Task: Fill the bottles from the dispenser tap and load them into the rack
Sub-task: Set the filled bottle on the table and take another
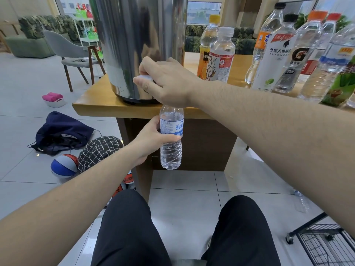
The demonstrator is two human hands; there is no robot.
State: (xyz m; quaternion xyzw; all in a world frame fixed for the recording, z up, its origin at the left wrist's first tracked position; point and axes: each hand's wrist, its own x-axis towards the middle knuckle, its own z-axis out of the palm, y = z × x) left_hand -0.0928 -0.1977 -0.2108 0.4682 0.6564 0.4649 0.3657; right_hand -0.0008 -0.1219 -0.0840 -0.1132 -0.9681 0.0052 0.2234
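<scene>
A tall steel dispenser (138, 41) stands at the near corner of the wooden table (92, 108). My right hand (167, 81) covers its tap and pinches a small white piece, either the tap lever or a cap (144, 77); the spout is hidden. Just below that hand, my left hand (153, 139) holds a clear water bottle with a blue label (171, 137) upright in front of the table edge, its mouth hidden behind my right hand. The bottle looks largely full. A black wire rack (322, 244) on casters stands on the floor at lower right.
Several capped bottles (278, 50) crowd the table's right side, with an orange juice bottle (207, 47) nearer the dispenser. On the floor to the left lie a dark bag (61, 131), a checked bag (99, 150), balls (63, 166) and a white tub (54, 99). A grey chair (71, 52) stands behind.
</scene>
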